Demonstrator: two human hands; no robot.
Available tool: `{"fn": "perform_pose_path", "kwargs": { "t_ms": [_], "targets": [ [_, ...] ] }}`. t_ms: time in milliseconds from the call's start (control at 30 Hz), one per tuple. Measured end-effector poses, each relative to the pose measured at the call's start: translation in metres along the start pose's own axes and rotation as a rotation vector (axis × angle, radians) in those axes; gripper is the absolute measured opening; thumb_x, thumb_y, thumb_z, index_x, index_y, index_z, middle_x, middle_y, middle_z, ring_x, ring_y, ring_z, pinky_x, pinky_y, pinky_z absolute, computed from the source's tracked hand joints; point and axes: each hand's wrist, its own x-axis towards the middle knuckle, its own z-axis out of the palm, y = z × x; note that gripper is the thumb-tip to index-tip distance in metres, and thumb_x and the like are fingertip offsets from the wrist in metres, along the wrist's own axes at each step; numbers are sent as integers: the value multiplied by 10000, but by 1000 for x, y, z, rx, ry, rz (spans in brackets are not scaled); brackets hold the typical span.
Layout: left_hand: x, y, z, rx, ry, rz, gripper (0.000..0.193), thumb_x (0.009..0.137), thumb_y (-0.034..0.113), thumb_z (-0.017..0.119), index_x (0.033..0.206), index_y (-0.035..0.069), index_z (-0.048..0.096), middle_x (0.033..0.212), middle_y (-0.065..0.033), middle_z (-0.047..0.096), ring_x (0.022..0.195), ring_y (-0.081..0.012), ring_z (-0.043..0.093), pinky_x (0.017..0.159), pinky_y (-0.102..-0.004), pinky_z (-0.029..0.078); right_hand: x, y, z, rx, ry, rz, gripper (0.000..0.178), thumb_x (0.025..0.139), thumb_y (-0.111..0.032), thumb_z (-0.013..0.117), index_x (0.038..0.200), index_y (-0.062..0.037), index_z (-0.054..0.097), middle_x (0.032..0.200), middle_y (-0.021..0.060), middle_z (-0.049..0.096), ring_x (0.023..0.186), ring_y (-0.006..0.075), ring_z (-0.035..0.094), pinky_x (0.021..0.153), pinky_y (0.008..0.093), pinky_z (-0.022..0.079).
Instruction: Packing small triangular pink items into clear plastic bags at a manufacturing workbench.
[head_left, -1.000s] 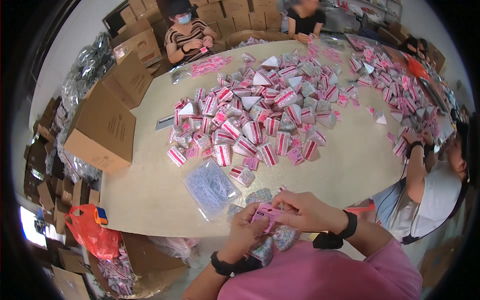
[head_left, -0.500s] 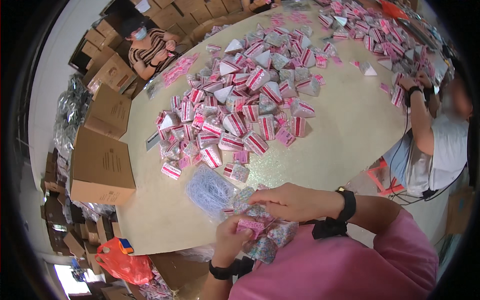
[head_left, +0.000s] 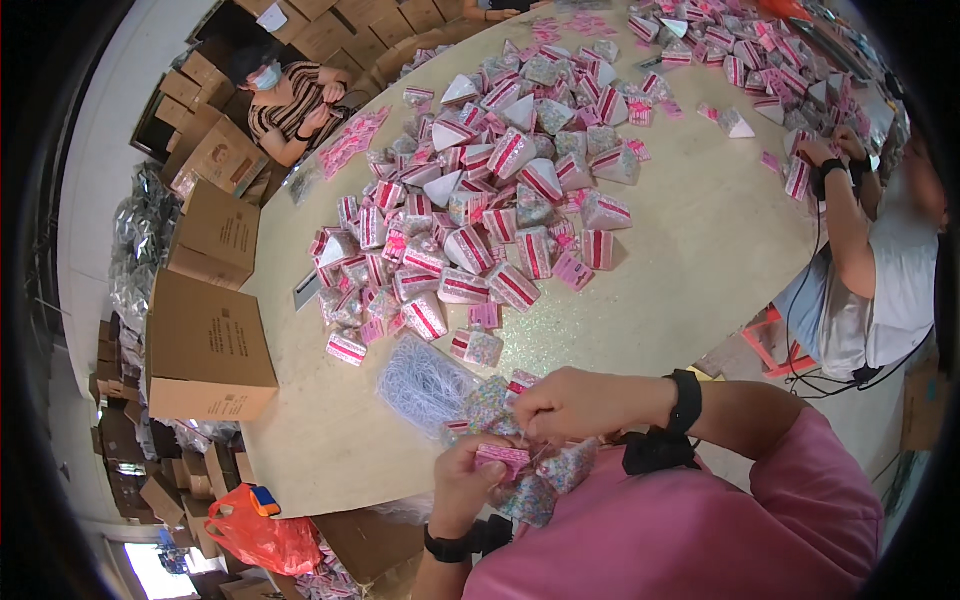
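My left hand, at the table's near edge, grips a small pink card tag between thumb and fingers. My right hand is closed in a pinch just right of and above it; a thin pale string seems to run down from its fingertips toward the tag. Around and below both hands are several glittery, speckled cake-slice-shaped pieces, among them one under the tag and one to the right. Another glittery piece lies beyond them, beside a loose heap of whitish strings on the table.
A big pile of pink-and-white cake-slice pieces covers the middle of the table. Open cardboard boxes stand along the left edge, with a red plastic bag below. One person sits at far left; another works at right beside a second pile.
My right hand's fingers have drawn in to a tighter pinch closer to the tag. My left hand keeps its hold on the tag. The whole view has shifted slightly.
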Motion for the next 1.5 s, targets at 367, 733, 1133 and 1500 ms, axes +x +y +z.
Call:
{"fn": "perform_pose_path", "kwargs": {
  "t_ms": [367, 733, 1133, 1500],
  "targets": [
    [-16, 4, -23, 33, 106, -99, 269, 787, 130, 692, 995, -3, 584, 937, -97, 652, 808, -147, 623, 687, -261, 511, 15, -4, -2, 103, -65, 124, 151, 862, -166, 539, 785, -39, 569, 620, -7, 530, 496, 53, 465, 418, 221, 398],
    [-78, 29, -124, 33, 417, 36, 129, 842, 26, 565, 969, 8, 573, 826, -85, 638, 698, -152, 616, 630, -273, 515, 120, -20, 82, 229, -175, 132, 112, 829, -111, 549, 773, -19, 580, 627, 10, 550, 511, 48, 441, 434, 214, 329],
    [-93, 8, -324, 206, 380, -3, 238, 817, -63, 532, 1025, 22, 610, 765, -2, 600, 623, -46, 521, 541, -194, 425, 275, 9, 189, 186, 2, 235, 75, 841, -80, 542, 789, -39, 578, 616, 4, 526, 490, 43, 399, 409, 209, 285],
    [-26, -50, -435, 373, 236, 139, 250, 788, -66, 546, 1017, 14, 606, 944, -75, 618, 848, -144, 589, 740, -270, 474, 362, 53, 224, 53, 335, 185, 122, 826, -123, 560, 749, -29, 567, 570, 13, 512, 460, 80, 426, 403, 256, 325]
  ]
}}
